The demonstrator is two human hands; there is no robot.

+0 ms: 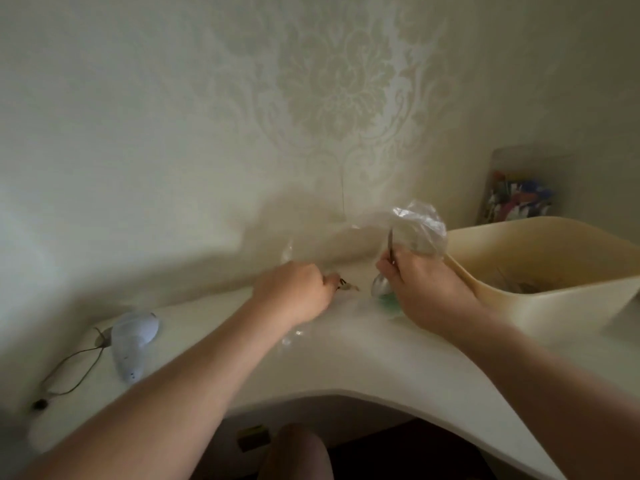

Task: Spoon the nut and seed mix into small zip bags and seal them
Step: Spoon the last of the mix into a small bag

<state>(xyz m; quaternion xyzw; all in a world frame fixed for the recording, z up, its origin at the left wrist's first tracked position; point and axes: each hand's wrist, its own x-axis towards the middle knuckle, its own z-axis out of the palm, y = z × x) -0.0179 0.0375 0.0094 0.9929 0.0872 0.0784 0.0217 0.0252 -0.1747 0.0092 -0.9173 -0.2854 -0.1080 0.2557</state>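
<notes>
My right hand (pixel 420 287) grips a metal spoon (pixel 382 280), bowl pointing down at the white table (pixel 363 358), and it also touches a crumpled clear plastic bag (pixel 420 225) that rises behind it. A greenish patch shows under the spoon. My left hand (pixel 298 292) is closed, its fingertips pinching at a few small dark bits of nut and seed mix (pixel 348 285) on the tabletop. A thin clear bag (pixel 292 336) lies partly under my left wrist. The image is blurred.
A large cream plastic tub (pixel 540 296) stands at the right, with dark contents at its bottom. Behind it leans a clear packet of colourful pieces (pixel 519 199). At left lie a pale blue-white device (pixel 133 341) and a thin cable (pixel 69 372). The wallpapered wall is close behind.
</notes>
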